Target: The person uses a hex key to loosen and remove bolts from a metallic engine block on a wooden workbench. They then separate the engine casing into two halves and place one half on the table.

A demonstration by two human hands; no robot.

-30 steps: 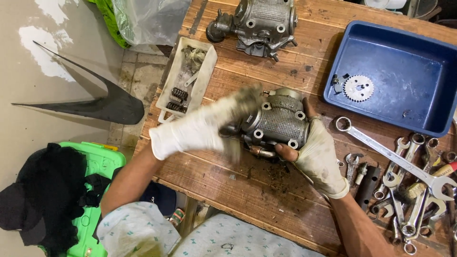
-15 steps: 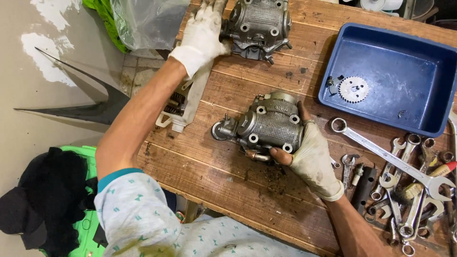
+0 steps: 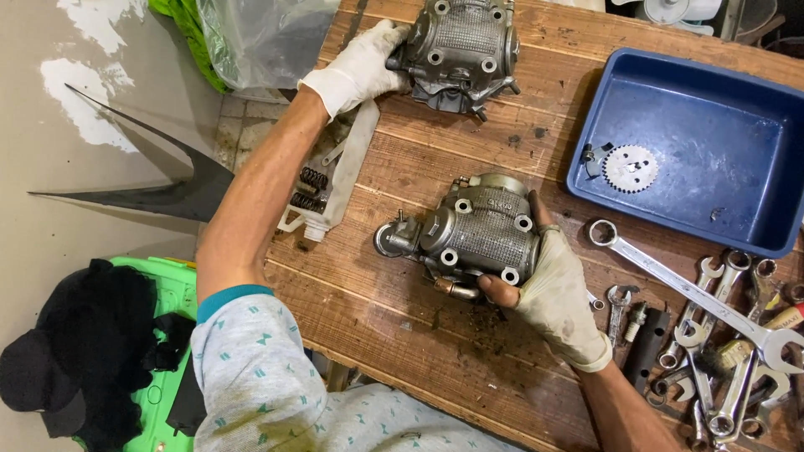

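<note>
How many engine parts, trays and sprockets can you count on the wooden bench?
Engine cylinder heads: 2, one at the left hand, one at the right hand
Trays: 2, blue tray, white tray
Sprockets: 1
Total: 5

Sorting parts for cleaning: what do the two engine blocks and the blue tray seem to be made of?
Near engine block and far engine block: likely cast aluminium, dull grey with a grainy, grimy finish. Blue tray: probably plastic, with smooth uniform colour and rounded moulded corners.
</note>
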